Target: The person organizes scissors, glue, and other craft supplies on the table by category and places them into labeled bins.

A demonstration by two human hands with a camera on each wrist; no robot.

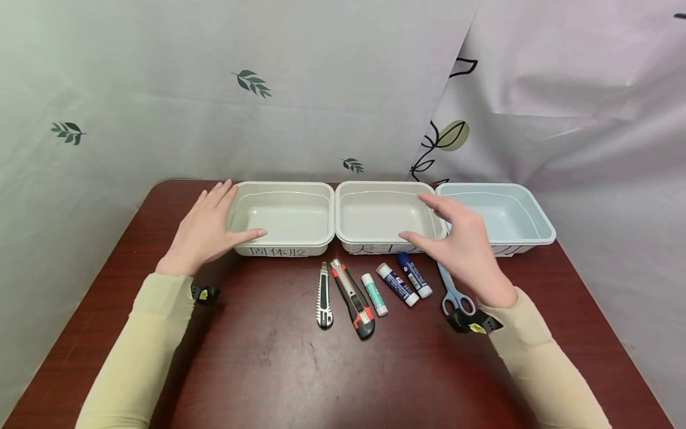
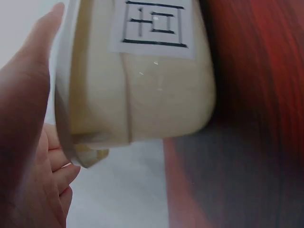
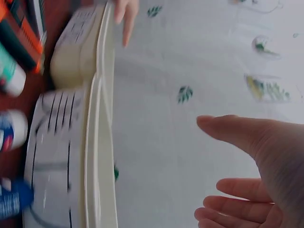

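My left hand (image 1: 206,229) is at the left end of a cream plastic bin (image 1: 289,223), fingers straight along its side and thumb reaching over the front rim. In the left wrist view, that bin's labelled wall (image 2: 161,95) stands close to the palm. My right hand (image 1: 461,244) hovers where the middle cream bin (image 1: 375,220) meets the pale blue bin (image 1: 509,217). Its thumb and fingers are spread apart with nothing between them. Below that hand lie blue-grey scissors (image 1: 457,298), their blades partly hidden.
In front of the bins lie a slim box cutter (image 1: 324,298), a red-and-black box cutter (image 1: 351,298), a green glue stick (image 1: 374,295) and two dark blue glue sticks (image 1: 398,285). A patterned curtain (image 1: 300,119) hangs behind the dark red table (image 1: 257,369).
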